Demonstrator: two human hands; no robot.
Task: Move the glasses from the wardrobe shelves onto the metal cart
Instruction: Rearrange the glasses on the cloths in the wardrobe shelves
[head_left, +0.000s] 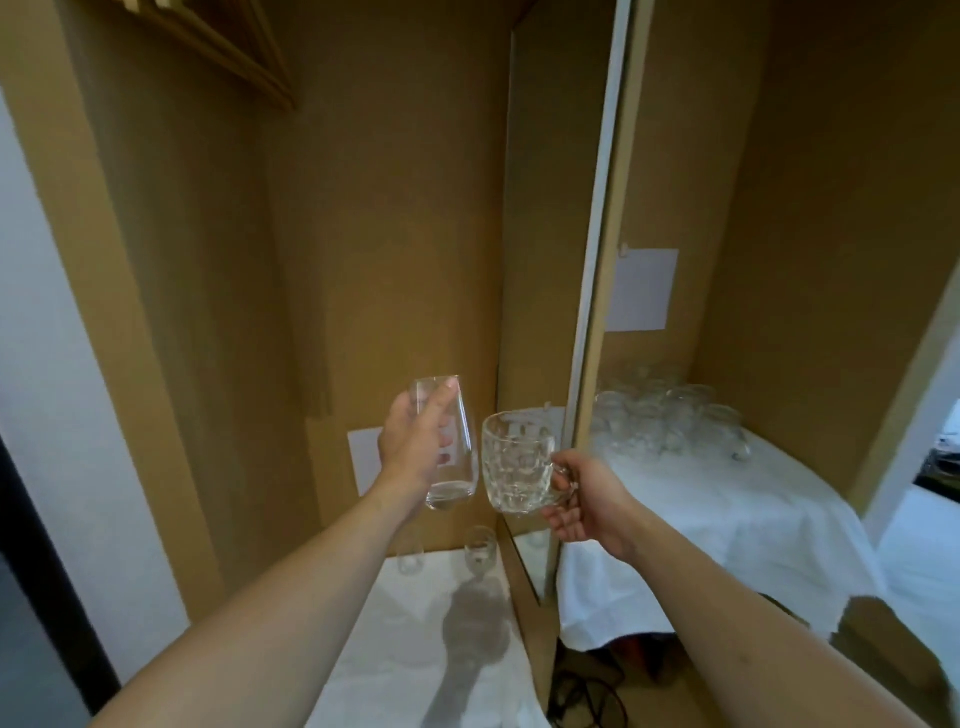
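Now tumbler (447, 441) in left hand (415, 447).

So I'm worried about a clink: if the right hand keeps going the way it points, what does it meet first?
Probably the tall glass in the left hand: the right hand holds its mug aimed leftward, almost touching it. Depth is unclear.

Glass cluster (670, 421) at 3 o'clock blurred, count unclear; tumbler (447, 441) partly hidden behind left hand (415, 447)
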